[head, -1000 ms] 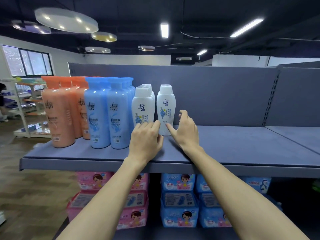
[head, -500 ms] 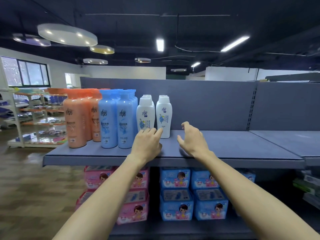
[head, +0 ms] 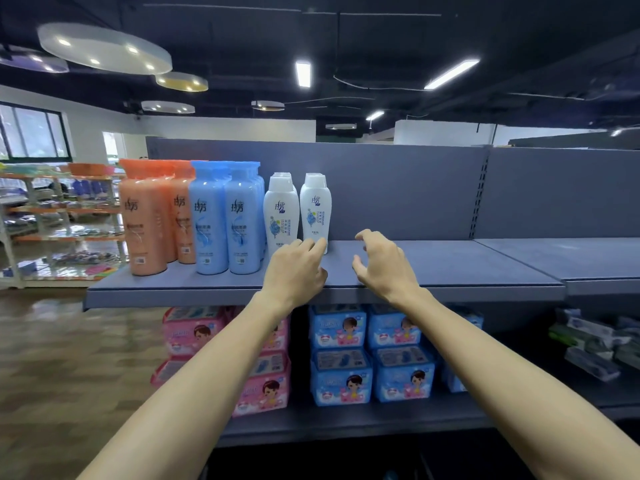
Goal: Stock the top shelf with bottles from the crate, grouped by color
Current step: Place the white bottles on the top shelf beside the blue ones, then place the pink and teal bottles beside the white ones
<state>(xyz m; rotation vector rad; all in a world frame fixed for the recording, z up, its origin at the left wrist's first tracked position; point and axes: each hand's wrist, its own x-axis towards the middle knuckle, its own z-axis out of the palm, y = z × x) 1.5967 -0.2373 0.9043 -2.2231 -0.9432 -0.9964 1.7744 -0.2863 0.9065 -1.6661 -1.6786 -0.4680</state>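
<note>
— Hands first: what are they doing?
— Both hover over the front of the top shelf (head: 450,268) and grip nothing. Left hand (head: 294,268) has loosely bent fingers, its fingertips at the foot of the white bottles (head: 298,213). Right hand (head: 384,265) is spread, fingers relaxed and curved, apart from the bottles.
— And the stock?
— Upright in colour groups along the shelf: orange bottles (head: 147,216) leftmost, blue bottles (head: 225,216) next, white beside them. Pink packs (head: 263,389) and blue packs (head: 370,358) sit below.
</note>
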